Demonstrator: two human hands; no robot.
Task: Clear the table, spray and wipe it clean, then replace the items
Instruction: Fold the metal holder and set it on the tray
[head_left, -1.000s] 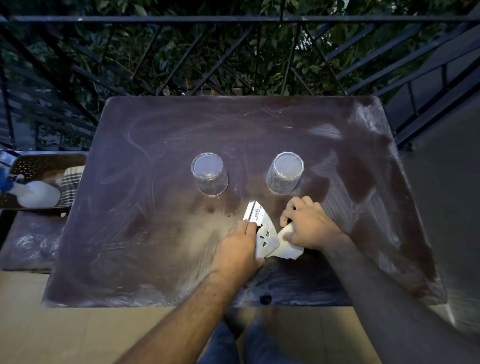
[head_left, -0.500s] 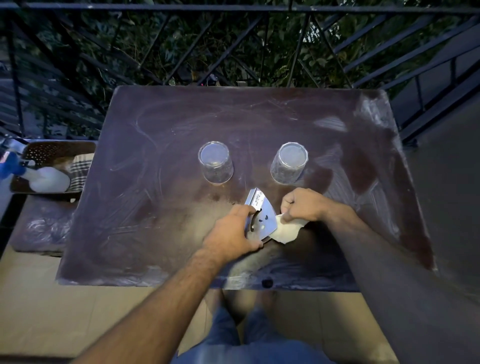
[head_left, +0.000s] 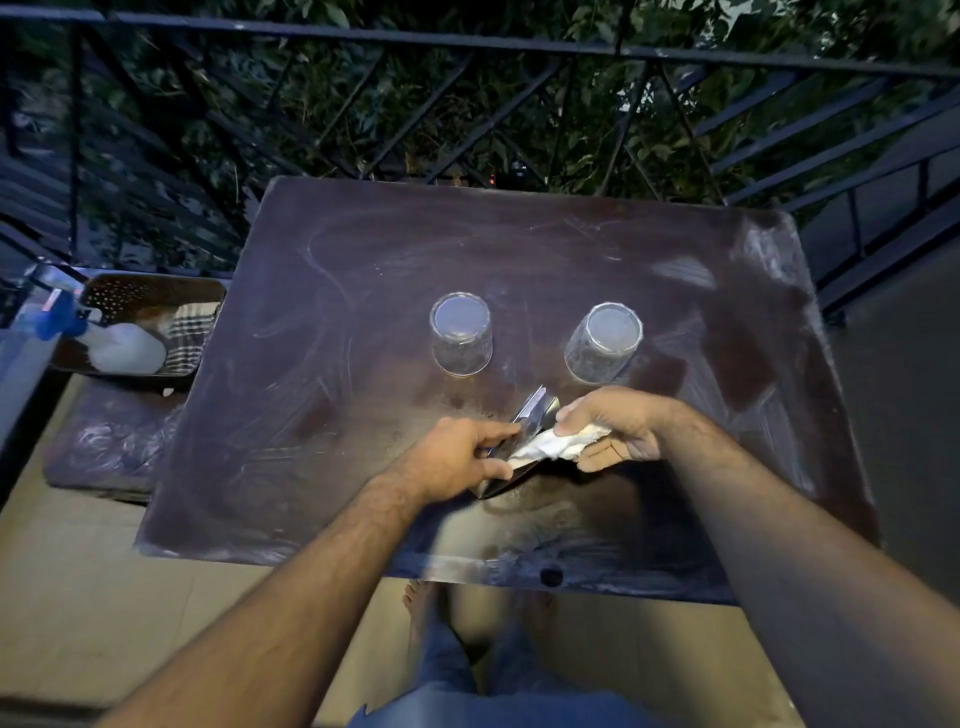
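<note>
Streaky brown table (head_left: 337, 322); hands (head_left: 457, 457) gripping metal holder (head_left: 530, 421) (perhaps), crumpled tissue (head_left: 561, 446).

Two upturned glasses, the left glass (head_left: 460, 340) and the right glass (head_left: 605, 342), stand side by side mid-worktop (head_left: 332, 415), a metal holder (head_left: 527, 423) just before them, a basket (head_left: 156, 301) off the worktop's left edge.

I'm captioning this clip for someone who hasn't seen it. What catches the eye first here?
Two hands meet at the near middle of the smeared dark table: the left hand holds a shiny metal holder, and the right hand grips a crumpled white tissue against it. Just beyond them, two clear glasses stand upside down, side by side.
</note>
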